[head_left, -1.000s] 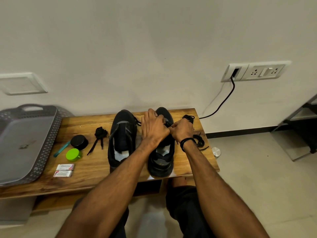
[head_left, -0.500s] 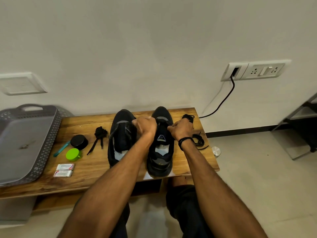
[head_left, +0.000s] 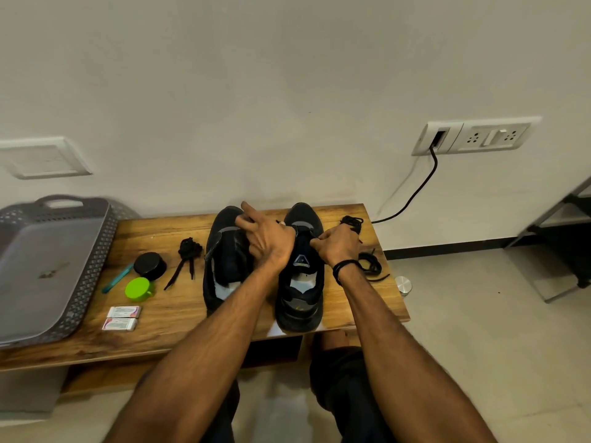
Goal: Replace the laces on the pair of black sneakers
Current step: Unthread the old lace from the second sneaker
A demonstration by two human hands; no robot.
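Two black sneakers stand side by side on the wooden table [head_left: 179, 302], toes toward the wall: the left sneaker [head_left: 224, 270] and the right sneaker [head_left: 300, 292]. My left hand [head_left: 265, 241] hovers over the gap between them, index finger stretched out and the other fingers curled, and seems to pinch a black lace end near its thumb. My right hand [head_left: 339, 247] pinches the lace at the right sneaker's right eyelets. A bundled black lace [head_left: 189, 251] lies left of the shoes. Loose black laces [head_left: 371, 268] lie to the right.
A grey perforated basket [head_left: 96, 260] holding a laptop fills the table's left end. Beside it lie a black round tin [head_left: 149, 265], a green lid [head_left: 138, 288], a teal stick [head_left: 116, 278] and two small boxes [head_left: 123, 317]. A black cable [head_left: 415, 193] runs from the wall socket.
My left hand has opened out of a fist and swung left and up over the left sneaker's toe. My right hand stays at the right sneaker's eyelets.
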